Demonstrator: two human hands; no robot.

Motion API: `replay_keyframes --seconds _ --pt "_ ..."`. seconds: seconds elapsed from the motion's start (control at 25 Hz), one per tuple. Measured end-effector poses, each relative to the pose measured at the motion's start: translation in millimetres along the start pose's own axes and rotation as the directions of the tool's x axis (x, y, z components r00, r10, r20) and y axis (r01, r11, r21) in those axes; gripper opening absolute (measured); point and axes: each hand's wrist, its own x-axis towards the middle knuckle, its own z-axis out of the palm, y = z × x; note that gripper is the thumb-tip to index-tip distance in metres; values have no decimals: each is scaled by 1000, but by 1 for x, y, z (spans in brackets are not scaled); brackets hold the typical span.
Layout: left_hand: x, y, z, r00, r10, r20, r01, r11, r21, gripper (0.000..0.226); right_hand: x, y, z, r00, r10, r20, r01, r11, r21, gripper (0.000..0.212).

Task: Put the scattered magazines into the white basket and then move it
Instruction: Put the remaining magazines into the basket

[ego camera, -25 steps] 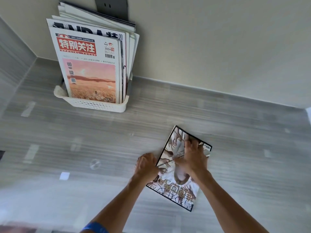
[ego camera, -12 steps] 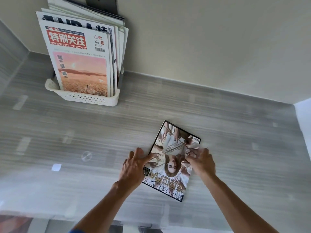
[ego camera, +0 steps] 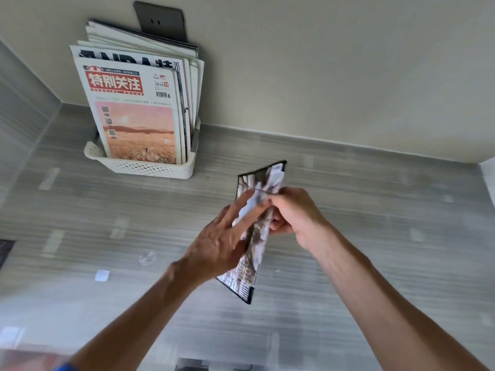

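A white perforated basket [ego camera: 150, 168] stands on the grey floor against the wall at the upper left, holding several upright magazines [ego camera: 134, 113]; the front one has a red title block and a pink landscape. A black-edged magazine [ego camera: 254, 245] is lifted off the floor and tilted nearly on edge in the middle. My right hand [ego camera: 294, 212] grips its right edge with thumb on top and fingers curled behind. My left hand [ego camera: 225, 239] lies against its cover with fingers stretched out.
A dark wall socket [ego camera: 160, 21] sits behind the basket. A small white scrap [ego camera: 101, 275] and a clear scrap [ego camera: 147, 258] lie on the grey wood-grain floor [ego camera: 375, 236]. A pale wall runs along the back, and a grey wall stands at the left.
The magazine lay flat on the floor under both hands; now it is raised and turned on edge, gripped by my right hand with the left against its cover.
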Motion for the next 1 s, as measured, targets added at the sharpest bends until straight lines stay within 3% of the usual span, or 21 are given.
replay_keyframes --seconds 0.04,0.12,0.16,0.24,0.32,0.4,0.44,0.52,0.56,0.6,0.64,0.68,0.72,0.76,0.8,0.84,0.88,0.92,1.0 --pt "8 -1 -14 997 -68 24 72 971 -229 73 -5 -9 11 998 -29 47 29 1000 -4 7" --pt "11 -7 -35 948 -280 153 311 705 -637 78 -11 -12 31 984 -9 176 -14 992 128 15" --pt "8 -11 -41 923 -333 193 369 621 -692 85 -13 -8 40 966 18 258 -78 972 223 20" --pt "-9 -22 -43 889 -439 129 420 669 -613 92 -11 3 57 927 10 376 -123 953 278 30" --pt "-23 -29 -45 838 -543 51 478 685 -550 79 -3 12 66 924 -88 373 19 983 185 36" --pt "-30 -34 -53 801 -597 56 492 602 -629 60 6 16 64 926 -257 277 250 966 63 41" --pt "-31 -39 -59 742 -669 48 493 496 -715 49 11 17 58 912 -335 238 345 939 1 45" --pt "-31 -51 -79 516 -848 123 410 118 -905 34 24 23 43 869 -433 239 475 865 -161 52" --pt "-32 -58 -90 444 -871 211 304 -75 -950 35 31 27 34 869 -409 279 467 865 -186 53" --pt "-35 -67 -98 416 -866 278 209 -207 -956 38 35 31 28 879 -333 342 397 908 -136 57" --pt "-40 -74 -104 403 -857 320 176 -270 -946 39 39 36 25 882 -233 409 278 959 -55 62" --pt "-46 -77 -108 399 -854 335 235 -258 -937 37 43 42 25 877 -150 456 168 986 2 67" --pt "-50 -79 -109 380 -873 304 392 -146 -908 27 46 48 29 879 -106 465 112 994 16 67" --pt "-54 -80 -107 358 -911 205 598 56 -799 20 49 54 37 887 -89 453 106 994 -11 63" --pt "-56 -86 -106 369 -927 62 773 269 -574 22 51 58 47 900 -83 429 113 993 -45 56" --pt "-55 -94 -105 420 -904 -86 848 424 -318 28 52 59 60 915 -81 395 118 991 -70 52" --pt "-52 -98 -108 476 -860 -184 853 502 -144 34 52 58 72 932 -89 350 124 989 -79 52" --pt "-48 -102 -113 525 -821 -225 822 557 -118 37 53 54 84 948 -116 295 143 987 -74 56" --pt "-46 -113 -124 617 -764 -187 707 643 -295 33 57 38 103 963 -203 175 219 972 -79 66"
